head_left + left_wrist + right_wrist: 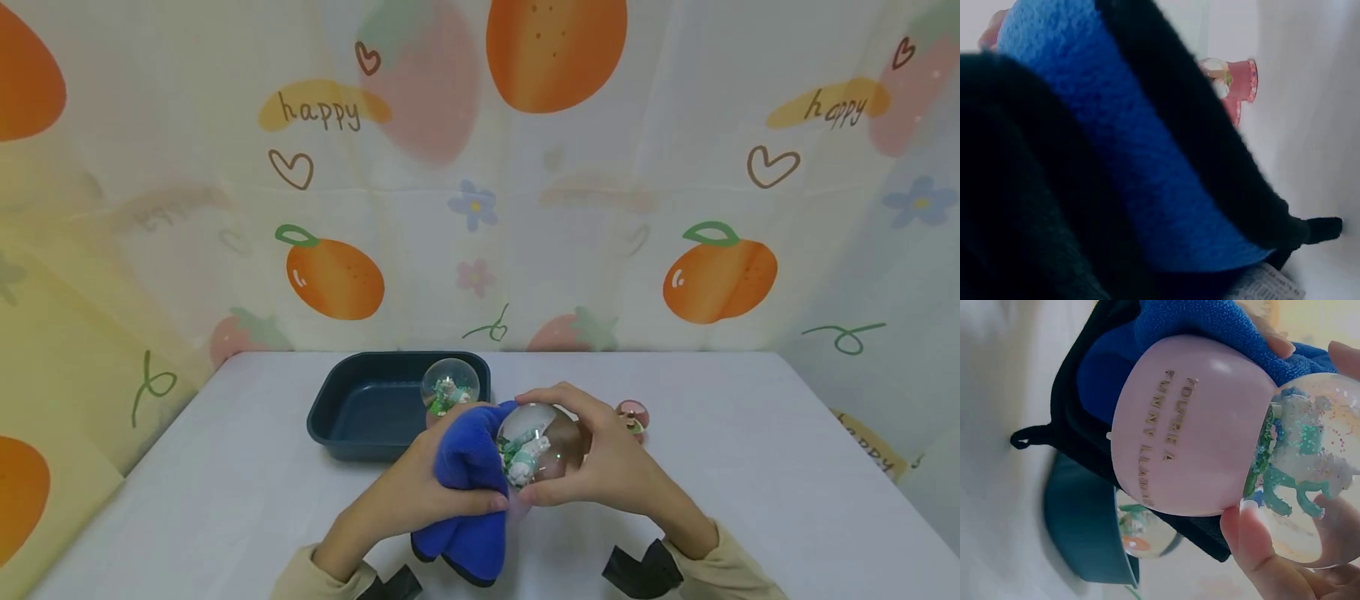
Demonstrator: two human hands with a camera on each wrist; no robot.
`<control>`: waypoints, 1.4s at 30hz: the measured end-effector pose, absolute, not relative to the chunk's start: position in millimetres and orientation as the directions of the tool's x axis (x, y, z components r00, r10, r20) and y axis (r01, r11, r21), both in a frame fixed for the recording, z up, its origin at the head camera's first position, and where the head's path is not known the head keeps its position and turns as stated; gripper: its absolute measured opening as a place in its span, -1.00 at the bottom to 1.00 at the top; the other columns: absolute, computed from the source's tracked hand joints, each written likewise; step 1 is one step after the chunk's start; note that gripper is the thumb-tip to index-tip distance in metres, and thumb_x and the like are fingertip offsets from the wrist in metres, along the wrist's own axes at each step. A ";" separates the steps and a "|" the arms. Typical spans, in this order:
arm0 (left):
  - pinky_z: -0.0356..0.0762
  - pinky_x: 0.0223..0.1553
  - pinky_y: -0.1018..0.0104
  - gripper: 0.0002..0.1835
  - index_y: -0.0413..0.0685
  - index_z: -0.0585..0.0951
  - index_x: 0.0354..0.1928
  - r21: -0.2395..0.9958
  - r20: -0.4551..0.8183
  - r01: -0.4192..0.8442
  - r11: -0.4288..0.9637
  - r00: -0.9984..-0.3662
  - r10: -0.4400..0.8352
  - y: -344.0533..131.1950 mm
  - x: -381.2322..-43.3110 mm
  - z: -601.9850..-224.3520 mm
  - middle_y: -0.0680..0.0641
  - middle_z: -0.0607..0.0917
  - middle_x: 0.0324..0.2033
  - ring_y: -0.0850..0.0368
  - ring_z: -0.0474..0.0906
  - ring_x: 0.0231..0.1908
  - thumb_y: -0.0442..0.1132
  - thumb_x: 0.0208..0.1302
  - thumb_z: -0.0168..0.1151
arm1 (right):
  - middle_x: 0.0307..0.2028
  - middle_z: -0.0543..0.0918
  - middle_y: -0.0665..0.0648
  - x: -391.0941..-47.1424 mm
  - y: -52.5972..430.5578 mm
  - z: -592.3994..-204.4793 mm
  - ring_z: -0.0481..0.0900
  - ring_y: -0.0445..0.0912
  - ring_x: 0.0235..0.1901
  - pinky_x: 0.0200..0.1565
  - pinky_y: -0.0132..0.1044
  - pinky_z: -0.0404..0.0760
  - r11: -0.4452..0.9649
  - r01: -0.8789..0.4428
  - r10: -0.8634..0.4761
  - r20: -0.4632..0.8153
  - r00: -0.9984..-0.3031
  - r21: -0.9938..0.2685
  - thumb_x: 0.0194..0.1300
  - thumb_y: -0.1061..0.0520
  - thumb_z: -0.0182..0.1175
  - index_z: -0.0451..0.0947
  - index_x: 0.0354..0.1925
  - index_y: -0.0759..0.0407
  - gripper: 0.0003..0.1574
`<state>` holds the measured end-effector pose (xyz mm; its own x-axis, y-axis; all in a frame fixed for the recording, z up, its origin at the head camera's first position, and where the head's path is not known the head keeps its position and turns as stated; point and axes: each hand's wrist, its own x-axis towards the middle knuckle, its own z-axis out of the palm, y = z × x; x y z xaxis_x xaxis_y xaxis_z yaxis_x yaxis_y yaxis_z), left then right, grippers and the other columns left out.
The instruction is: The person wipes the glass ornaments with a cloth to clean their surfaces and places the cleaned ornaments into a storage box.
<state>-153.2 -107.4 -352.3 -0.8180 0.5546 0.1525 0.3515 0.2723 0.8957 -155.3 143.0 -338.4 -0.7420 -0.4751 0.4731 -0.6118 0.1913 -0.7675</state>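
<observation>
A snow globe [525, 450] with a white llama figure inside is held up over the table, between both hands. Its pink base [1191, 431] carries gold lettering, partly readable as "YOU'RE A FUNNY", in the right wrist view. My right hand [611, 467] grips the clear ball, thumb below and fingers over the top. A blue cloth [472, 467] with black edging is gripped in my left hand [412, 492] and lies against the globe's left side. The cloth fills most of the left wrist view, its hanging loop and a white label [1266, 284] showing there.
Behind the left hand stands a dark teal tray [360, 417], with another snow globe [450, 385] at its right end. Small pink globe ornaments [633, 417] stand beyond the right hand, partly hidden by it. A fruit-printed curtain [480, 250] hangs behind the white table [750, 467].
</observation>
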 end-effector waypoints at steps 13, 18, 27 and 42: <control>0.60 0.05 -0.07 -0.44 0.04 0.44 0.29 0.845 0.250 0.428 0.320 -0.846 0.471 -109.8 -154.1 -351.5 -0.07 0.66 0.11 -0.01 0.61 0.05 -0.09 0.28 0.36 | 0.08 0.56 0.03 -156.2 150.3 -331.4 0.63 -0.13 -0.15 -0.26 -0.30 0.69 0.133 -0.604 -0.540 0.453 -0.709 -0.786 -0.19 0.20 0.64 0.44 0.26 0.04 0.01; 0.61 0.06 -0.04 -0.46 -0.07 0.49 0.25 0.873 0.232 0.394 0.289 -0.855 0.464 -113.3 -155.1 -351.5 -0.12 0.67 0.08 -0.01 0.62 0.04 -0.05 0.28 0.34 | 0.14 0.57 0.03 -157.3 154.8 -327.7 0.53 -0.12 0.09 0.09 -0.33 0.60 0.121 -0.617 -0.567 0.456 -0.686 -0.778 -0.21 0.19 0.65 0.45 0.26 0.04 0.03; 0.53 0.12 0.02 -0.11 0.03 0.24 0.44 0.934 0.046 0.257 0.247 -0.774 0.631 -114.0 -151.8 -350.5 -0.10 0.55 0.19 0.01 0.53 0.10 0.20 0.16 0.38 | 0.14 0.55 0.22 -157.4 159.4 -327.3 0.58 -0.10 0.04 -0.13 -0.21 0.72 0.023 -0.597 -0.584 0.474 -0.659 -0.802 -0.18 0.33 0.58 0.40 0.28 0.20 0.02; 0.58 0.01 0.12 -0.47 -0.03 0.44 0.26 0.883 0.206 0.389 0.263 -0.824 0.529 -111.6 -152.4 -350.6 -0.06 0.65 0.04 0.06 0.61 -0.02 -0.04 0.31 0.29 | 0.14 0.53 0.13 -160.9 156.2 -329.9 0.63 -0.10 -0.06 -0.21 -0.11 0.75 -0.056 -0.570 -0.618 0.477 -0.625 -0.820 -0.14 0.42 0.48 0.35 0.27 0.24 -0.03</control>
